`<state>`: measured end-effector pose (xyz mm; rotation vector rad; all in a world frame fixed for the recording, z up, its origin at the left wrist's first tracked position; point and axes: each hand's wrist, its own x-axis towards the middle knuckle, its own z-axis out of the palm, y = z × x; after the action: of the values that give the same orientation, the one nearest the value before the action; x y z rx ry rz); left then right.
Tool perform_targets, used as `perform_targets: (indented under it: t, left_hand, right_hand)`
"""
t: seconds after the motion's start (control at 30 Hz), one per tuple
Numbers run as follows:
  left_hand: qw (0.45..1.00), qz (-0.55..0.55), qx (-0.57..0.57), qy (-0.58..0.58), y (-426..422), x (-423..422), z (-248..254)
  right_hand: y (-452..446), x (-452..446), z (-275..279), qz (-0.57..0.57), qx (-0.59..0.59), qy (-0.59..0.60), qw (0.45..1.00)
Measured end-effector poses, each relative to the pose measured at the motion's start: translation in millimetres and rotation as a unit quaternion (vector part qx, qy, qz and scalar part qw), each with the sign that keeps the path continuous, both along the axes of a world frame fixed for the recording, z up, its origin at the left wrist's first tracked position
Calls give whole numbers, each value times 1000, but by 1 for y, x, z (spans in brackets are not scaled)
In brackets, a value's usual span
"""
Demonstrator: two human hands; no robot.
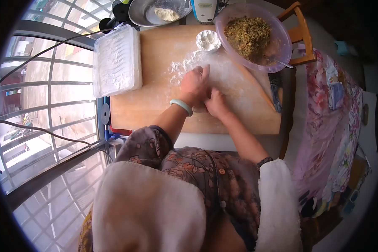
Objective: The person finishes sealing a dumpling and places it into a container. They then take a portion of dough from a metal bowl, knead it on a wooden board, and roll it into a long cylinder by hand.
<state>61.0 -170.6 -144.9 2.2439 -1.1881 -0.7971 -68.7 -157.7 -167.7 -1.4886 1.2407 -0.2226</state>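
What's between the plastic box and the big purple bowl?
The head view shows wooden board, then a little bowl of white powder beside the purple bowl.

The hands [194, 86] hide anything beneath; the top edge crops the metal bowl [144, 11].

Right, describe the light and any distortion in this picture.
Head view: bright daylight at the barred window, washing out what lies beyond; head view: window bars curved by the wide lens, corners blacked out; head view: far right edge dark; head view: left hand and right hand slightly soft in detail.
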Motion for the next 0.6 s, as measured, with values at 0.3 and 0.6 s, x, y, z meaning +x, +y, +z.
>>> perform_targets:
  t: [0.3, 0.6]
  left_hand:
    - [984, -144, -17, -102, 17, 15, -1]
    - [987, -49, -31, -150, 78, -38, 7]
  right_hand:
    - [39, -8, -13, -18, -176, -131, 975]
    - [19, -44, 24, 136, -57, -72, 986]
